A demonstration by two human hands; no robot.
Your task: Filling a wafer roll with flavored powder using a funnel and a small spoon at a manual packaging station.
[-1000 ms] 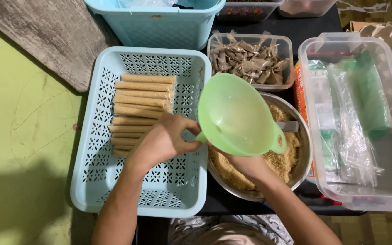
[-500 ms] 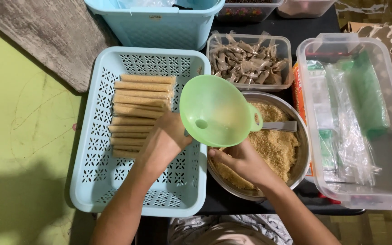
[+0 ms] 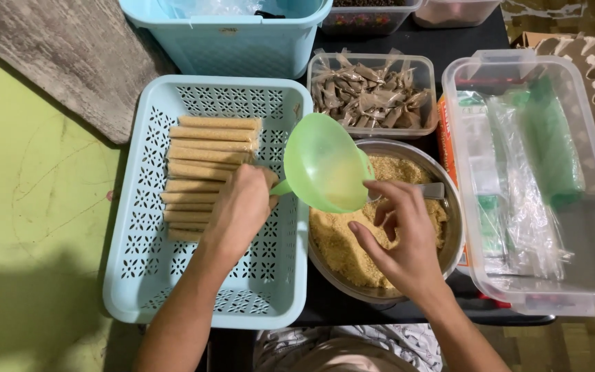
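Left hand (image 3: 239, 210) is curled around the spout of the green funnel (image 3: 321, 162), holding it tipped over the edge of the pale blue basket (image 3: 132, 275), mouth toward the metal bowl (image 3: 449, 207). Right hand (image 3: 397, 238) hovers half open over the brown crumbs (image 3: 342, 244) in that bowl, fingers loosely bent beside the funnel's rim, gripping nothing that I can see; a spoon handle (image 3: 432, 191) lies just past it. Looks like the filling step: the funnel wants steadying and levelling before crumbs go in. Filled tubes (image 3: 208, 148) lie stacked in the basket, on the dark bench (image 3: 449, 41)
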